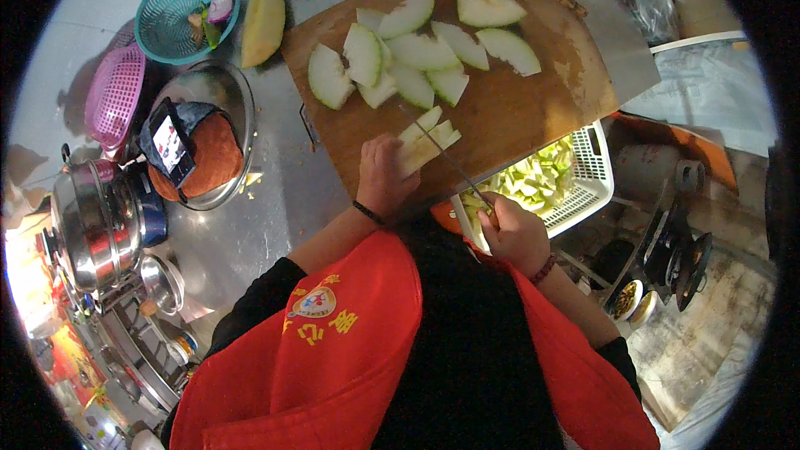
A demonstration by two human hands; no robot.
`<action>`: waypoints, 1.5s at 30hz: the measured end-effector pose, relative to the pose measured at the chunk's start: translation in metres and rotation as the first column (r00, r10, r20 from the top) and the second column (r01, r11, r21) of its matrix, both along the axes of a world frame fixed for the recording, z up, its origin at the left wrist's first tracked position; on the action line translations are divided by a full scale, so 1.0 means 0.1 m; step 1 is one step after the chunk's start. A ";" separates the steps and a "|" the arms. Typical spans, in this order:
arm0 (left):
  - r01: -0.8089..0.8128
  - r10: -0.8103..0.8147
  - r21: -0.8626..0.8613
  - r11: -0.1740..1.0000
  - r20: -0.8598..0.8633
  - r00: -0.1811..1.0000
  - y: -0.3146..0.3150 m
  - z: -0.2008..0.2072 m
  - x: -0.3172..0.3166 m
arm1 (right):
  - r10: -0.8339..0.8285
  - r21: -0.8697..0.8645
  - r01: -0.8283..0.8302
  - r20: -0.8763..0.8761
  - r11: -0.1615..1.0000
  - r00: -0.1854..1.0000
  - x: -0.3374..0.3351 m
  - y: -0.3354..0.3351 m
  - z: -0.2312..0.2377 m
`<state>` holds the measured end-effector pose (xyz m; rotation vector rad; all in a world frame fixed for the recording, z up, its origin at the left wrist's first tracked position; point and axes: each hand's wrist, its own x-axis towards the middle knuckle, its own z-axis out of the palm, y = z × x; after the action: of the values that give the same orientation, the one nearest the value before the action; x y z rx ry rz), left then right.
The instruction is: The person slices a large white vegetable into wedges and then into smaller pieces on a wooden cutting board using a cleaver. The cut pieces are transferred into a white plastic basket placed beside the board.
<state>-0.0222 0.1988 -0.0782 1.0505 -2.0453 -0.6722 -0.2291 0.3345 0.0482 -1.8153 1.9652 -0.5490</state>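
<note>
My left hand [387, 171] presses pale winter melon strips [419, 148] down on the near edge of a wooden cutting board [533, 112], fingers curled over them. My right hand [515, 235] grips the handle of a kitchen knife [454, 164], seen nearly edge-on. Its blade slants up and left and lies against the strips. Behind them on the board are several green-edged winter melon slices [423, 52] and a thicker wedge [487, 2]. Below the board's near right side sits a white plastic basket [593, 187] holding many cut melon pieces [537, 183].
To the left stand a teal colander [150, 21] with an onion piece, a pink basket [112, 100] and a steel pot [100, 225]. A phone [171, 142] rests over a round metal tray [242, 100]. Another melon wedge [263, 21] lies left of the board.
</note>
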 end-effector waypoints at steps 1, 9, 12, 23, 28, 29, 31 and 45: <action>-0.002 0.002 0.002 1.000 0.010 1.000 0.00 0.01 0.00 | -0.004 0.049 0.005 -0.019 0.999 1.000 0.01 0.00 0.01; -0.024 0.024 0.024 0.999 0.011 1.000 0.00 0.04 -0.06 | 0.038 0.285 0.005 -0.147 0.958 0.988 -0.01 -0.13 0.05; -0.011 0.009 0.045 0.999 0.052 0.999 -0.01 0.06 -0.05 | 0.009 0.354 0.031 -0.113 0.935 0.994 -0.04 -0.19 -0.02; -0.028 0.027 0.056 0.998 0.020 0.999 0.02 -0.01 -0.05 | -0.107 0.234 0.051 0.231 0.971 0.967 -0.27 -0.48 -0.30; -0.051 0.052 0.008 0.999 -0.017 0.999 0.00 -0.06 -0.09 | -0.045 0.163 0.014 0.186 0.987 0.982 -0.22 -0.17 0.05; -0.054 0.053 -0.014 0.998 -0.031 0.998 0.00 -0.07 -0.09 | -0.023 0.166 -0.004 0.159 0.986 0.987 -0.19 -0.14 0.07; -0.058 0.056 -0.048 0.997 -0.051 0.997 0.02 -0.07 -0.05 | 0.014 0.200 -0.044 0.146 0.979 0.989 -0.15 -0.09 0.07; 0.026 -0.025 0.010 1.000 -0.007 1.000 0.01 -0.24 0.02 | -0.021 0.381 -0.014 0.089 0.924 0.996 0.09 -0.47 -0.30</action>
<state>-0.0204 0.1996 -0.1025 1.0279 -2.0544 -0.6988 -0.2198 0.2878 0.0185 -1.5165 1.8589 -0.2221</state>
